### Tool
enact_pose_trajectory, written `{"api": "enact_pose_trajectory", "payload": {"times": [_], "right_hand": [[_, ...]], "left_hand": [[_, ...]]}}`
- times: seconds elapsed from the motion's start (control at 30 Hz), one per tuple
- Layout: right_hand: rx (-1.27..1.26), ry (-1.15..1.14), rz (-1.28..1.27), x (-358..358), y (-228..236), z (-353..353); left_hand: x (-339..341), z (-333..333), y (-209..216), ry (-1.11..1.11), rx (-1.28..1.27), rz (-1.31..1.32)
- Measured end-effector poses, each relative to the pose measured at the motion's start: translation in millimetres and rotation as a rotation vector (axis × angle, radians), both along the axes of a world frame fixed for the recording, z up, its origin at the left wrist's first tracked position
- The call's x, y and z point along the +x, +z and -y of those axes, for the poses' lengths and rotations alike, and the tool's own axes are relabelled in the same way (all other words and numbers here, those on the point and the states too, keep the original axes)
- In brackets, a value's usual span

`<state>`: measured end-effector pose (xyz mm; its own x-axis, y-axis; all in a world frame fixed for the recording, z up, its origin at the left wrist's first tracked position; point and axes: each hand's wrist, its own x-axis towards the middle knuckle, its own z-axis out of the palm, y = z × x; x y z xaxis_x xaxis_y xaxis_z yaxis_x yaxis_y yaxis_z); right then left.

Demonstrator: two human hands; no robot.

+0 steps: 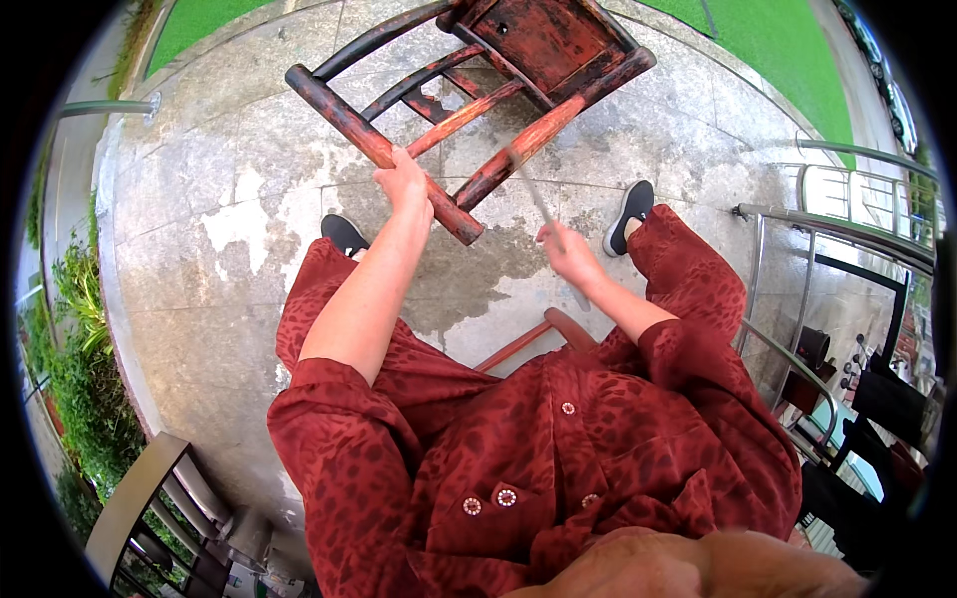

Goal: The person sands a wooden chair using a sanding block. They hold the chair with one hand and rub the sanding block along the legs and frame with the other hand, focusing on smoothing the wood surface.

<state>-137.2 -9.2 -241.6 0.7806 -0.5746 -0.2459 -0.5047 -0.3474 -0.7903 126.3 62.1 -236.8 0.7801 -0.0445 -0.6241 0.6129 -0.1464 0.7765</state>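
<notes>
A worn wooden chair point(546, 50), dark brown with red and bare patches, lies tipped over ahead of me on the paving. My left hand point(407, 181) is wrapped round its thick round rail near the closest end. In my right hand point(570, 251) is a long, thin grey tool point(539, 199), partly smeared by motion, so its exact kind is unclear. Its far tip meets or overlaps the chair's slanting right-hand post point(528, 143), where lighter, reddish wood shows. Fingers of my right hand close round the tool's middle, and its lower end sticks out below.
Wet patches mark the stone paving point(439, 284). A reddish wooden piece point(568, 327) shows between my legs. Metal railings point(847, 227) stand at right, with a dark slatted chair point(150, 488) at lower left. Plants point(80, 339) line the left; green turf point(778, 60) lies beyond.
</notes>
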Motion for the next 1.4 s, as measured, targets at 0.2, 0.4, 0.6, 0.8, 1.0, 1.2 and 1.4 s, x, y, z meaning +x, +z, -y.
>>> {"api": "enact_pose_trajectory", "payload": {"times": [0.2, 0.4, 0.6, 0.8, 1.0, 1.2, 1.4], "right_hand": [[-0.065, 0.211, -0.172, 7, 12, -10], [0.008, 0.087, -0.073, -2, 1, -4], [-0.052, 0.088, -0.048, -5, -2, 6], [0.049, 0.152, -0.050, 0, 13, -20], [0.083, 0.006, -0.050, -1, 14, 9], [0.040, 0.255, -0.130, -3, 9, -29], [-0.016, -0.029, 0.017, -6, -14, 27]], "left_hand": [[14, -14, -26, -0.001, 0.012, 0.012], [3, -1, -4, 0.010, -0.044, -0.048], [9, -5, -18, -0.003, -0.020, -0.002], [8, -3, -19, 0.007, -0.012, -0.004], [2, -3, 3, 0.002, -0.024, -0.036], [13, -5, -26, -0.023, 0.019, -0.004], [10, -5, -21, -0.043, -0.016, -0.034]]}}
